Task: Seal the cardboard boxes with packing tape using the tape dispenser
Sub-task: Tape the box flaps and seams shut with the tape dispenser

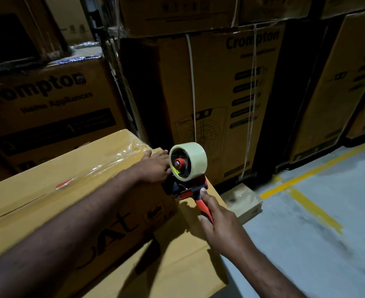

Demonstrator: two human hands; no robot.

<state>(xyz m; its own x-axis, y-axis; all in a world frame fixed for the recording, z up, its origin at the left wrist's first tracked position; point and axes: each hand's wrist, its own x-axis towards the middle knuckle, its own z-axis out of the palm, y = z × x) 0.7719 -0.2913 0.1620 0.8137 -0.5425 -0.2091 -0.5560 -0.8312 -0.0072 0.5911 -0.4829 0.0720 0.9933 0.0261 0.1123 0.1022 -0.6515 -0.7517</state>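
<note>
Now, your box (pixel 48 203) runs lengthwise toward its far right end, seam already taped. At that end's edge sits the dispenser (pixel 188 166), your right hand (pixel 218 222) wrapped round its handle. Your left hand (pixel 155 166) lies flat on the box top just beside it, nearer the seam.

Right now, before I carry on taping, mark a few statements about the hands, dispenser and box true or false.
1. The right hand grips the handle of the red-and-black tape dispenser. True.
2. The left hand also holds the dispenser. False: the left hand rests flat on the tan cardboard box.
3. Clear tape already lies along the box top. True.
4. The floor lines are white. False: the painted floor lines are yellow.
</note>
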